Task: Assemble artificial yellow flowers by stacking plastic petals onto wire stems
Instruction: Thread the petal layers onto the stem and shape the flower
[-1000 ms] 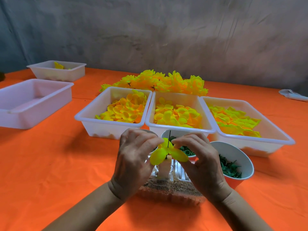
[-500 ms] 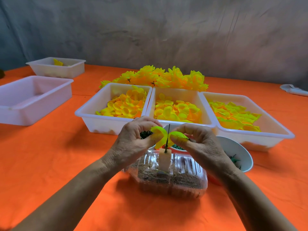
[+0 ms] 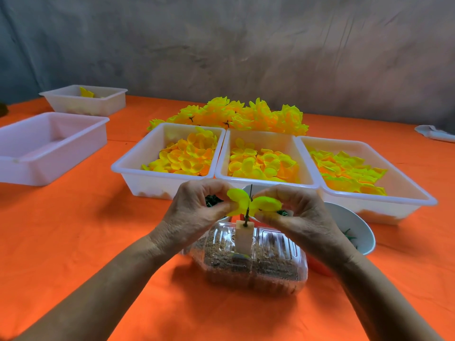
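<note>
Left hand [image 3: 194,212] and right hand [image 3: 299,212] each pinch a side of the yellow petal piece [image 3: 251,204], threaded on the wire stem [image 3: 248,212] between them, above white block [image 3: 244,236].

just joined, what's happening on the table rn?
A person is building a fake flower. Both hands, left hand and right hand, pinch a yellow petal piece threaded on a thin wire stem. The stem stands in a white block set in a clear sand-filled container. Three petal trays sit behind, finished flowers beyond.
</note>
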